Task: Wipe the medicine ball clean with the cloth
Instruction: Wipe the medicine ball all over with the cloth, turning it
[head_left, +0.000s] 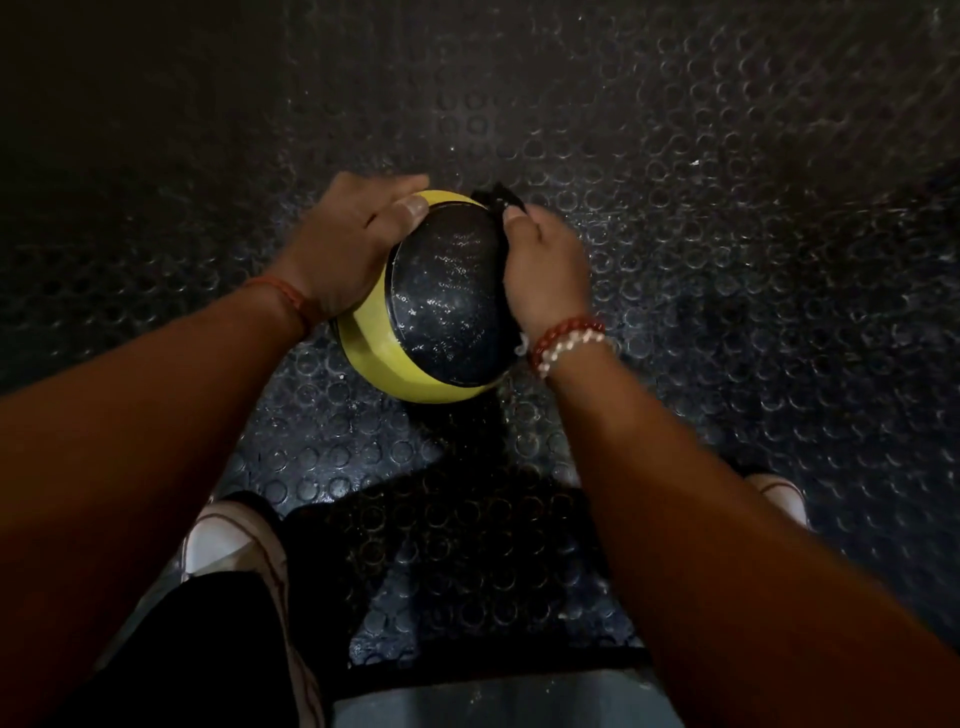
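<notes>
A yellow and black medicine ball (441, 306) rests on the studded floor (727, 208). The left hand (343, 249) cups its left side; the right hand (545, 275) presses a dark cloth (496, 200) against its right side. Wiping looks underway; how much remains is unclear.

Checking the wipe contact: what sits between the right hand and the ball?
In the head view, a dark cloth lies between the right hand and the ball, pressed against its right side.

place: gym | evidence: black coin-stud rubber floor (727, 234); yellow-black medicine ball (441, 301) | lighting: dim
</notes>
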